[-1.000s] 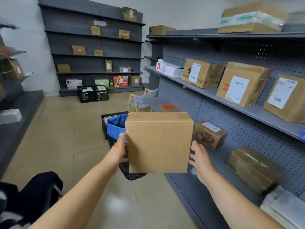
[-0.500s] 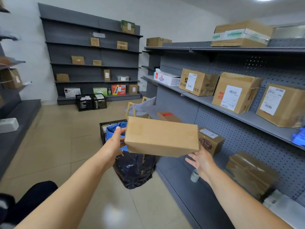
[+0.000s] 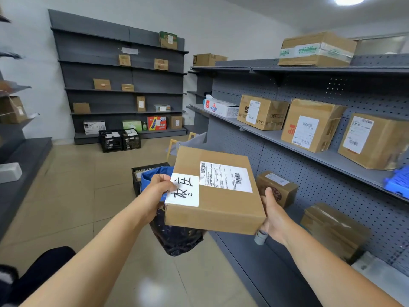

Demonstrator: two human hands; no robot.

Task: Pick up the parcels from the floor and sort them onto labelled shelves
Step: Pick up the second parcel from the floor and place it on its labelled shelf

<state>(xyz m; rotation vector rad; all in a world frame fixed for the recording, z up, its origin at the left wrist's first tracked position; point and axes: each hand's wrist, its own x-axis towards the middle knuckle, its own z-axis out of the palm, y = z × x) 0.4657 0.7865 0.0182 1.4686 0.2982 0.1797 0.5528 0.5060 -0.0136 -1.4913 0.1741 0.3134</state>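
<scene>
The parcel (image 3: 215, 191) was clamped between left hand (image 3: 158, 188) and right hand (image 3: 273, 214), its long axis spanning them, label upward.

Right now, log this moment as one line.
phase: label check | parcel: held label-up by left hand and right hand | shelf: not yet placed

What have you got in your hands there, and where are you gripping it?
A flat cardboard parcel, held by its two short ends: the left hand at the end with the handwritten label, the right hand at the opposite end.
</scene>
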